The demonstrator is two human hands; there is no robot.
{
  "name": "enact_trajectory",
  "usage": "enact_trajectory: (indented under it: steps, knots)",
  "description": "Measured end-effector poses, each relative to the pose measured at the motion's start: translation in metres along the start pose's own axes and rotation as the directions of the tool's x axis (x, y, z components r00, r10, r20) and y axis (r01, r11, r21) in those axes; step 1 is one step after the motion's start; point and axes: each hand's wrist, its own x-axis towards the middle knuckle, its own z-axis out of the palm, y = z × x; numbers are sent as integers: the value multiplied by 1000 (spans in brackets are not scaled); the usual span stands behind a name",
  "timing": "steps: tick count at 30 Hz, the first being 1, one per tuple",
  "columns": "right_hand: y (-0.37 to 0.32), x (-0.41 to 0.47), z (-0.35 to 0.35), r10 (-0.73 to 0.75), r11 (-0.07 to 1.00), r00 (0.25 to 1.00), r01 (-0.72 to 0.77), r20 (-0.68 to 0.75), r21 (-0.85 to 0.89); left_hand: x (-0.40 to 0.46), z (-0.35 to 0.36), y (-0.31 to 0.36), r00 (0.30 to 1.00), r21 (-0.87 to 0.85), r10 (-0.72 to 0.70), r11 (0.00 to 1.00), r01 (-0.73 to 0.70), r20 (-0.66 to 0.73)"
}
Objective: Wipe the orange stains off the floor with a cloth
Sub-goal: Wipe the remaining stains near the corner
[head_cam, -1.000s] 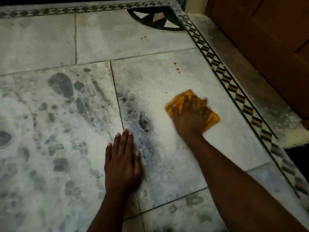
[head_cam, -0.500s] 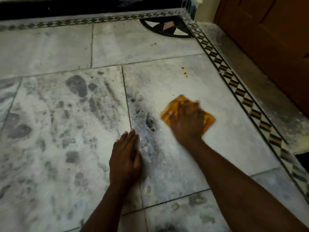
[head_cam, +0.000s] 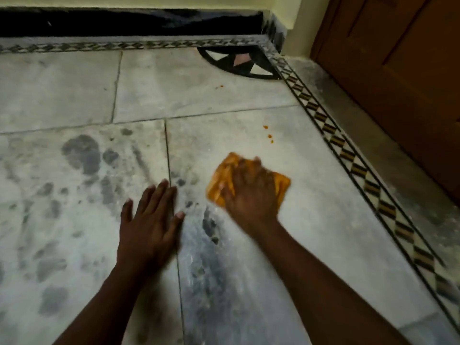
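Marble floor (head_cam: pixel 224 100) takes most of my view, grey and dusty, with dark damp patches (head_cam: pixel 82 153) on the tile at my left. A patterned border strip (head_cam: pixel 358 170) runs along the right side, and beyond it is a wooden door (head_cam: pixel 398 70).

My left hand (head_cam: pixel 149 225) lies flat on the floor with the fingers spread apart, holding nothing; I think it only supports my weight. My right hand (head_cam: pixel 251 192) presses with a flat palm on the orange cloth (head_cam: pixel 282 185), which lies on the tile just beside my left hand. The fingers are blurred, so I cannot tell if they clamp the cloth or only press it.

Some orange stains (head_cam: pixel 268 135) are not yet wiped: a few spots near the cloth, on its far side, and one small spot (head_cam: pixel 219 87) well apart, close to the dark corner inlay (head_cam: pixel 239 63).

What could go wrong, in my judgement: the cloth has the same colour as the stains, so I may not see if it is dirty, and it could smear them wider. The floor looks damp, so my supporting hand could slip. The far spot is small and easy to miss.

I see no container here.
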Motion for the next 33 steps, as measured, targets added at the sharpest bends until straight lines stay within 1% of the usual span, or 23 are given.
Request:
enact_trajectory:
  steps: [1, 2, 4, 5, 7, 9, 10, 11, 13, 15, 17, 18, 19, 20, 21, 22, 23, 25, 27, 28, 30, 31, 33]
  knots:
    - [-12, -19, -3, -138, 990, 988, 136, 75, 37, 1, -3, -3, 1000, 14, -13, 1000, 13, -2]
    - [-14, -42, -15, -220, 975, 966, 212, 137, 70, 1, -3, -2, 1000, 24, -24, 999, 24, -1]
    - [10, -77, -28, -223, 973, 963, 210, 153, 97, -1, -2, 4, 1000, 58, -12, 998, 11, 11]
    - [28, -83, -31, -180, 982, 974, 169, 138, 86, -2, -2, 4, 1000, 70, -16, 997, 14, 22]
    - [51, -64, -25, 61, 998, 991, -64, 120, 23, 1, -4, 2, 999, 83, -17, 996, 13, 50]
    - [44, -17, -9, 325, 946, 943, -325, 78, -13, 3, -4, 1, 998, 104, -11, 995, 5, 58]
    - [32, 9, -1, 375, 926, 924, -376, 74, 7, 2, -4, 0, 998, 108, -20, 994, 13, 57]
    - [17, 33, 9, 371, 927, 926, -374, 70, 23, 4, -6, 0, 998, 105, -30, 994, 24, 51]
    - [-8, 56, 27, 246, 967, 969, -247, 21, 54, 1, -5, 3, 999, 108, -35, 994, 31, 39]
    - [-31, 46, 27, 7, 998, 1000, -7, 0, 60, 2, -6, 6, 998, 96, -45, 995, 40, 48]
    - [-34, 12, 5, -252, 967, 960, 244, 125, 73, 1, -9, 6, 997, 78, -39, 996, 34, 61]
    - [-23, -6, -6, -333, 943, 924, 322, 188, 88, -1, -11, 6, 998, 79, -28, 997, 23, 62]
    - [-3, -17, -15, -375, 927, 897, 362, 235, 95, 0, -13, 6, 997, 60, -28, 998, 24, 68]
    - [19, -22, -19, -374, 927, 896, 361, 240, 97, 2, -15, 7, 997, 56, -22, 998, 18, 71]
    - [39, -21, -21, -330, 944, 916, 317, 229, 89, 0, -17, 6, 996, 54, -34, 998, 29, 86]
    - [54, -13, -19, -224, 975, 948, 218, 228, 50, 1, -18, 7, 995, 47, -43, 998, 39, 88]
    - [60, 0, -14, -70, 997, 972, 77, 224, -22, 3, -17, 8, 995, 45, -36, 998, 32, 90]
    - [43, 31, 0, 214, 974, 958, -194, 191, -119, 6, -17, 7, 995, 49, -30, 998, 26, 92]
    - [7, 56, 11, 364, 930, 923, -354, 121, -99, 7, -18, 8, 997, 59, -24, 998, 20, 73]
    - [-11, 59, 14, 396, 918, 913, -393, 98, -50, 5, -18, 10, 997, 69, -21, 997, 16, 71]
    - [-40, 38, 6, 325, 945, 943, -326, 72, 2, 1, -20, 13, 996, 78, -6, 997, -1, 90]
    - [-47, 17, -2, 222, 975, 969, -224, 104, 4, 2, -23, 13, 996, 76, -5, 997, -1, 87]
    - [-36, -20, -15, 32, 999, 984, -36, 174, 20, 16, -24, 14, 998, 16, 1, 1000, -2, 56]
